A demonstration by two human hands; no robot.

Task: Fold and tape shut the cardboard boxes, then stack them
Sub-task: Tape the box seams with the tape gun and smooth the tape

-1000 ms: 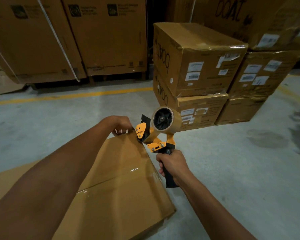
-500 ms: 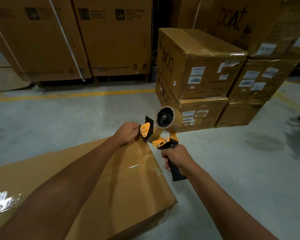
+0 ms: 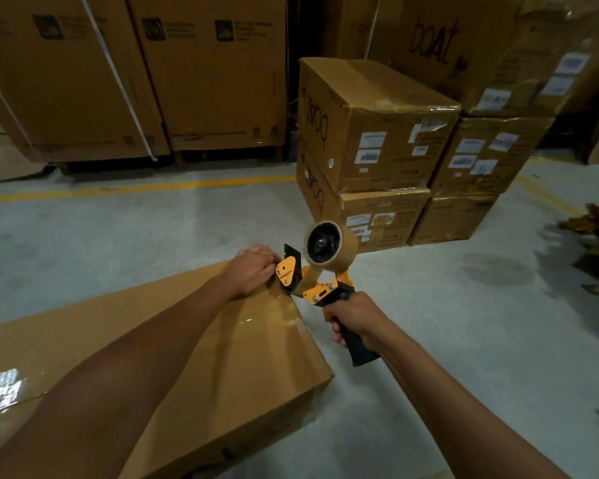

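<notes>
The right hand (image 3: 351,319) is wrapped tight round the black handle of the tape dispenser (image 3: 320,271). It tilts the dispenser's head down onto the far right corner of the cardboard box (image 3: 222,357), probably so the blade can cut the strip there. The left hand (image 3: 253,271) sits with bent fingers on that same corner, touching the dispenser's orange head, likely steadying the tape end; whether it pinches tape I cannot tell. The box lies flat on the floor (image 3: 446,340), near left. Taped boxes (image 3: 377,133) stand stacked far right.

Bare floor (image 3: 429,340) lies right; stacked boxes (image 3: 377,150) block ahead.
</notes>
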